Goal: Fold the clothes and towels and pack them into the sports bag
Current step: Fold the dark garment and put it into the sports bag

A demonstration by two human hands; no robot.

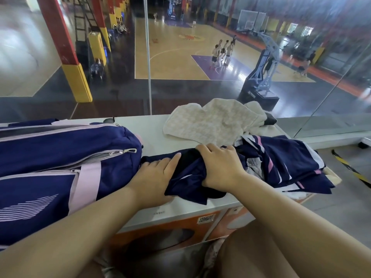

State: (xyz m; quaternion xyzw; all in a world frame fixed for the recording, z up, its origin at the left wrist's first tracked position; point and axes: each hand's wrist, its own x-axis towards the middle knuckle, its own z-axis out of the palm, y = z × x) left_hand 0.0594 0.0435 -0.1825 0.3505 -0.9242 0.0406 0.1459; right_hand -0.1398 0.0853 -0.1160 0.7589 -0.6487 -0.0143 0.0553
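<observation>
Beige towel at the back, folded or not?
Not folded: the beige towel lies rumpled and spread on the white counter, edges uneven.

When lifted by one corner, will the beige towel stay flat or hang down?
The beige towel probably hangs limp: it already lies crumpled in soft folds. Its fluffy pile suggests it drags on the white counter rather than slides.

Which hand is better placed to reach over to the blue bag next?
Probably the left hand: it lies flat on the navy garment right beside the sports bag, while the right hand is farther off and grips the bunched cloth.
</observation>
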